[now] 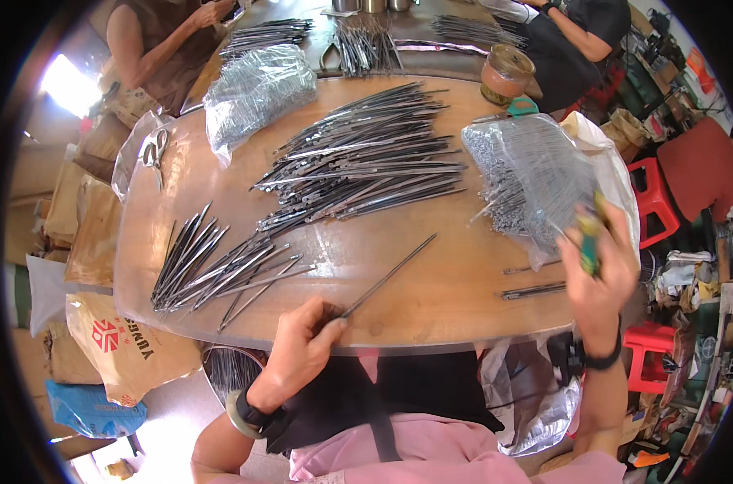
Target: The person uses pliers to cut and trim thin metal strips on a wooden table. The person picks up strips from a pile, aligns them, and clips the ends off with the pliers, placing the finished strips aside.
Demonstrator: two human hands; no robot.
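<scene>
My left hand (306, 343), near the table's front edge, pinches one end of a thin dark metal rod (394, 272) that slants up to the right. My right hand (600, 278) is raised at the right side, closed round a green-and-yellow tool (590, 242). Motion blurs the tool, so its kind is unclear. Just beyond that hand lies a clear plastic bag (528, 173) of thin silvery metal pieces. A few rods (536, 290) lie on the table beside my right hand. The large pile of rods (366, 153) covers the middle, and a smaller pile (193, 262) lies at the left.
Scissors (154, 155) lie near the left edge. Another filled plastic bag (261, 93) sits at the back left, and a jar (506, 74) at the back right. Two people (580, 36) sit across the table. Red stools (653, 202) stand on the right.
</scene>
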